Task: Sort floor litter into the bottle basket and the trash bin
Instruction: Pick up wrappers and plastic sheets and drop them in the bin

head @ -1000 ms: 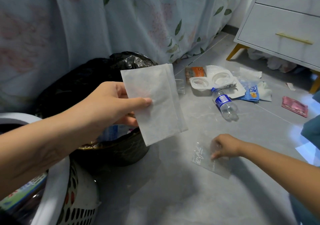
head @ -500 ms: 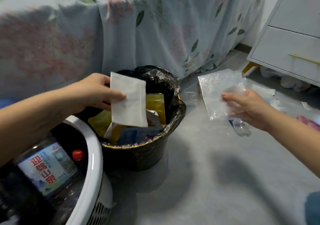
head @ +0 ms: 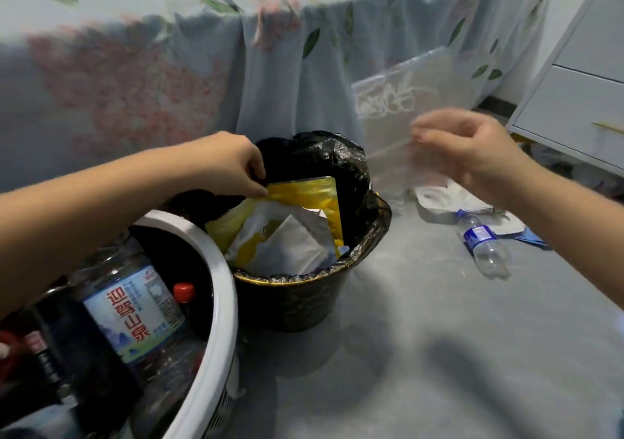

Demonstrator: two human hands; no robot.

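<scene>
Both hands over the trash bin (head: 297, 298), litter going in.
I see the left hand (head: 224, 163), fingers curled down, holding nothing, above a white packet (head: 290, 246) in the bin; the right hand (head: 467, 144) pinches a clear plastic bag (head: 398, 107) just beside the rim.

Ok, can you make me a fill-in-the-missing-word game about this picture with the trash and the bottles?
1. The right hand holds a clear plastic ____ with white writing on it.
2. The trash bin is lined with a ____ coloured bag.
3. The big water bottle lies inside the white ____.
4. The small bottle on the floor has a ____ coloured label.

Missing words: bag; black; basket; blue
</scene>
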